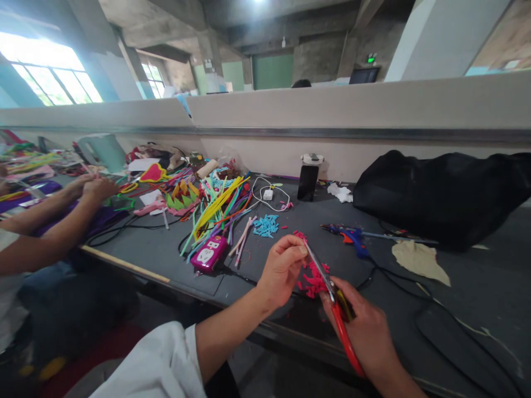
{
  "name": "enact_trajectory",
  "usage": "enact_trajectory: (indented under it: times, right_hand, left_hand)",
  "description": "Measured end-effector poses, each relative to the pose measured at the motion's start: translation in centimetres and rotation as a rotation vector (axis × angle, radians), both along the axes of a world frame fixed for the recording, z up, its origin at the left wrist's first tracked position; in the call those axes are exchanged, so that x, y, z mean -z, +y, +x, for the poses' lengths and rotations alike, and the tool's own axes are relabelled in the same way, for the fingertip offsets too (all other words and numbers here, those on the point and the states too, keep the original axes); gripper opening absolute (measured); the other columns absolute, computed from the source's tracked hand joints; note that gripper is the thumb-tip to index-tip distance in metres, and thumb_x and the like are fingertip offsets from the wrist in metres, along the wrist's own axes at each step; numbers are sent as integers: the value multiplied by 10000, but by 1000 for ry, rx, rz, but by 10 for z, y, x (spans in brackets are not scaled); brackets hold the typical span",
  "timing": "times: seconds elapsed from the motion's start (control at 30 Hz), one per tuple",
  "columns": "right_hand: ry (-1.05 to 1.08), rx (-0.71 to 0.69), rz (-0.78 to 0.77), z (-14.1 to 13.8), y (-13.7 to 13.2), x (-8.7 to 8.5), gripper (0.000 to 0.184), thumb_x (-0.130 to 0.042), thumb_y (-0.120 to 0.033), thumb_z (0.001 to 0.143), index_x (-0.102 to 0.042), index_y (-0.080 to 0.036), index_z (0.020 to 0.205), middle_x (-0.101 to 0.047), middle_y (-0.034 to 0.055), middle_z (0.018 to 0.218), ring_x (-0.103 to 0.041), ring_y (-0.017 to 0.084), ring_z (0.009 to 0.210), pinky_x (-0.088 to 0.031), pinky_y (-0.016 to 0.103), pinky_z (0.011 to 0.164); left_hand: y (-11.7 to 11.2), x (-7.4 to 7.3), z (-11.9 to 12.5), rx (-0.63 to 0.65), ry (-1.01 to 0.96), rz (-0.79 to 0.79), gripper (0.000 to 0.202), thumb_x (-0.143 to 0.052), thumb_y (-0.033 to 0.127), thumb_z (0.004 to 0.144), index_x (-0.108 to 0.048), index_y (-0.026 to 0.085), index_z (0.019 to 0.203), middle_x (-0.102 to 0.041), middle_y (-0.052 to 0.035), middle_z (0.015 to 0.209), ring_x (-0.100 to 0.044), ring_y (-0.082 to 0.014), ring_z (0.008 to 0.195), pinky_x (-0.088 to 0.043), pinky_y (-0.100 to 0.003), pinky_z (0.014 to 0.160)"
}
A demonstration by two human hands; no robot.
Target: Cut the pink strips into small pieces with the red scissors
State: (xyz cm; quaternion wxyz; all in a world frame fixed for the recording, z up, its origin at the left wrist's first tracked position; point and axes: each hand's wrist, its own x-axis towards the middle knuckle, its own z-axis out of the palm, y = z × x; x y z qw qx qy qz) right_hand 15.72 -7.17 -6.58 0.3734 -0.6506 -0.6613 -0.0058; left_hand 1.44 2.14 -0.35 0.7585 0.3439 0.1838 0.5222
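Note:
My left hand (286, 268) is raised over the table's front edge, thumb and fingertips pinched together around a small pinkish-red strip (299, 235). In my right hand (369, 326) is a pair of scissors (345, 340) with red handles. Their blades point up and left, and the tips reach the fingertips of my left hand. Behind and below the blades lies a loose heap of short red-pink pieces (314, 281), partly hidden. A small pile of short blue pieces (265, 225) rests farther back on the dark tabletop.
To the left are a bundle of colourful pipe cleaners (219, 207) and a purple power socket (208, 254). A blue glue gun (352, 237), its cord, and a black bag (440, 193) lie right. A phone (307, 181) stands behind. A co-worker's hands (93, 185) are far left.

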Motion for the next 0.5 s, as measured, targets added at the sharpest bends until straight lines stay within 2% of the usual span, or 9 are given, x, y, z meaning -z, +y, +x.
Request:
enact_trajectory:
  times: [0.3, 0.5]
  right_hand:
    - [89, -38, -15, -4, -1, -13, 270, -524, -371, 878, -661, -208, 1043, -742, -21, 817, -691, 121, 611, -537, 184, 623]
    - [136, -34, -32, -7, -1, -15, 264, -516, -396, 880, -664, -204, 981, -733, -3, 751, -681, 139, 588, -515, 194, 556]
  left_hand:
    - [2, 2, -1, 24, -10, 4, 66, -687, 131, 703, -626, 149, 717, -583, 28, 648, -524, -71, 624, -399, -197, 655]
    - [3, -3, 0, 113, -55, -90, 123, -702, 188, 665, -585, 155, 677, -492, 34, 629, -480, -86, 623, -421, -243, 697]
